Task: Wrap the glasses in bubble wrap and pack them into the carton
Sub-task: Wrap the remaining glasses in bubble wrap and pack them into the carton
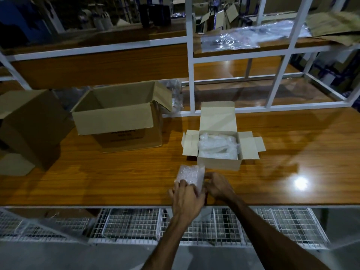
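Observation:
A bundle of bubble wrap (190,175) stands near the table's front edge; what it covers is hidden. My left hand (186,197) grips it from the near side, fingers curled over the wrap. My right hand (216,185) pinches the wrap's right edge. Just behind the bundle sits a small open carton (219,163) with its flaps spread, and more bubble-wrapped items (218,146) lie inside it.
A large open cardboard box (116,117) stands at the back left of the wooden table (116,178), another brown box (29,123) at the far left. White shelf frames (190,55) rise behind, holding plastic sheets (233,38). Wire baskets (136,225) hang below the table edge.

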`<state>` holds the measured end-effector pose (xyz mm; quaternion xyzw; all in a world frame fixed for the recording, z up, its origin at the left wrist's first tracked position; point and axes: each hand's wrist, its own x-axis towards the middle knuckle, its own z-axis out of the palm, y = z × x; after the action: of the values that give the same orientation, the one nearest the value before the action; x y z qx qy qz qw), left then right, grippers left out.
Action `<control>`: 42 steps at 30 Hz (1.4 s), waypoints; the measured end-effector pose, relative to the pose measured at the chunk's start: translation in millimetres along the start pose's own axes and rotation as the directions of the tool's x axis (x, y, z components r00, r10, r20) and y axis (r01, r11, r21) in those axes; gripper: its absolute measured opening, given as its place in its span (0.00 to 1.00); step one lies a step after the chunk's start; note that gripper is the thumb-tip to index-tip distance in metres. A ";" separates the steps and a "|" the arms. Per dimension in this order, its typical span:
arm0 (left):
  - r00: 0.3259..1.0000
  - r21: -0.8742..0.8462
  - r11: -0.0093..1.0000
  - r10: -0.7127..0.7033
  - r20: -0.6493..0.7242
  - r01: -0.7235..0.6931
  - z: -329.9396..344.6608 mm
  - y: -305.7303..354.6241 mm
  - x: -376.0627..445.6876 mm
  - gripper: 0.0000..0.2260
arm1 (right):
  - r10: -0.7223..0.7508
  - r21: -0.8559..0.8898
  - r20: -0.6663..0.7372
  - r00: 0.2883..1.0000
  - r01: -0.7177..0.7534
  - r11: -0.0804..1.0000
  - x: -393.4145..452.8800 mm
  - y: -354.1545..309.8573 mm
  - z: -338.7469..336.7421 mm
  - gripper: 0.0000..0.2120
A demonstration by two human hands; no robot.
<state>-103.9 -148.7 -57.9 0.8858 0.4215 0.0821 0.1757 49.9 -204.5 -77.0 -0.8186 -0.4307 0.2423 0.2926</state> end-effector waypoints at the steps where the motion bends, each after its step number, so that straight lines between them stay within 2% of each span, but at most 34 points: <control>1: 1.000 -0.011 1.000 -0.010 0.016 0.010 1.6 -1.6 -0.9 0.23 | -0.002 0.008 -0.030 1.000 0.002 1.000 -0.2 2.6 -0.6 0.04; 2: 1.000 -0.039 0.999 -0.004 0.016 0.005 5.2 -5.2 0.9 0.21 | 0.001 0.008 -0.068 0.998 0.000 1.000 0.3 6.2 -0.5 0.07; 4: 0.999 -0.074 0.996 0.039 -0.003 -0.039 9.8 -12.3 4.9 0.10 | 0.019 0.040 -0.131 0.991 -0.013 0.999 0.1 10.4 -0.8 0.12; 5: 0.999 -0.080 0.995 0.054 -0.008 -0.054 11.0 -15.3 6.0 0.08 | 0.018 0.054 -0.151 0.988 -0.010 0.999 -0.4 10.8 -0.8 0.12; 6: 0.998 -0.080 0.995 0.060 -0.029 -0.062 11.6 -18.0 5.7 0.09 | 0.014 0.062 -0.158 0.987 -0.004 0.998 -0.4 11.1 0.1 0.12; 8: 0.997 -0.075 0.997 -0.004 -0.083 -0.002 12.2 -23.0 4.0 0.17 | 0.009 0.073 -0.143 0.990 0.001 0.997 0.1 9.6 2.7 0.09; 9: 0.992 -0.077 0.995 -0.078 -0.096 0.071 10.5 -24.0 3.7 0.24 | 0.008 0.074 -0.131 0.991 0.002 0.997 0.9 8.3 4.1 0.09; 12: 0.972 -0.115 0.966 -0.234 -0.020 0.230 1.5 -23.6 10.8 0.40 | 0.040 0.034 -0.121 0.992 -0.036 0.999 4.3 3.5 5.4 0.11; 15: 0.954 -0.208 0.931 -0.292 0.074 0.301 -1.2 -24.0 24.1 0.46 | 0.082 0.028 -0.138 0.987 -0.079 0.997 4.5 0.6 5.3 0.15; 17: 0.920 -0.347 0.853 -0.344 0.186 0.390 -0.3 -27.7 30.6 0.42 | 0.116 0.031 -0.142 0.983 -0.113 0.993 4.7 0.9 6.5 0.19; 19: 0.889 -0.486 0.746 -0.360 0.282 0.456 -6.0 -29.1 30.7 0.27 | 0.121 0.074 -0.130 0.984 -0.112 0.991 7.8 3.1 7.9 0.23; 20: 0.885 -0.551 0.694 -0.336 0.321 0.464 -12.9 -28.0 28.3 0.21 | 0.124 0.125 -0.119 0.985 -0.109 0.986 10.4 4.0 7.5 0.26; 22: 0.895 -0.675 0.591 -0.238 0.377 0.442 -24.6 -27.9 25.2 0.16 | 0.146 0.265 -0.082 0.986 -0.120 0.957 12.1 0.2 1.7 0.29; 24: 0.894 -0.759 0.485 -0.131 0.429 0.435 -34.4 -31.6 26.3 0.15 | 0.162 0.468 -0.023 0.987 -0.132 0.874 7.4 -7.7 -5.8 0.29; 26: 0.882 -0.828 0.339 -0.011 0.472 0.447 -44.1 -35.3 29.3 0.19 | 0.165 0.693 0.062 0.984 -0.161 0.703 -2.9 -15.8 -12.1 0.27; 28: 0.870 -0.857 0.224 0.070 0.489 0.464 -48.4 -35.8 34.4 0.23 | 0.162 0.816 0.118 0.980 -0.188 0.547 -12.6 -22.6 -17.8 0.24; 29: 0.868 -0.866 0.181 0.091 0.487 0.467 -49.2 -34.3 37.5 0.24 | 0.153 0.844 0.107 0.982 -0.172 0.508 -14.8 -25.6 -19.8 0.23; 31: 0.873 -0.879 0.103 0.113 0.475 0.465 -51.8 -26.5 45.7 0.25 | 0.162 0.875 0.011 0.987 -0.088 0.476 -14.8 -33.2 -25.7 0.23; 34: 0.894 -0.898 0.006 0.090 0.439 0.440 -58.7 -10.5 62.7 0.27 | 0.230 0.842 -0.153 0.961 0.005 0.540 -9.0 -44.9 -46.0 0.28; 36: 0.913 -0.914 0.020 0.032 0.406 0.405 -64.9 -0.3 78.7 0.27 | 0.217 0.804 -0.243 0.945 0.071 0.590 -4.4 -48.3 -61.1 0.30; 38: 0.937 -0.930 0.124 0.009 0.350 0.346 -69.6 11.2 96.6 0.29 | 0.218 0.768 -0.312 0.925 0.110 0.631 2.3 -46.6 -75.1 0.29; 42: 0.985 -0.851 0.508 0.029 0.169 0.131 -74.8 41.8 133.1 0.30 | 0.248 0.608 -0.413 0.876 0.063 0.791 29.1 -32.4 -100.7 0.22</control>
<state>-11.8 -51.7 26.9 0.6731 0.3357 0.2027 0.6270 111.8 -192.3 12.7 -0.7360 -0.2041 0.1746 0.6214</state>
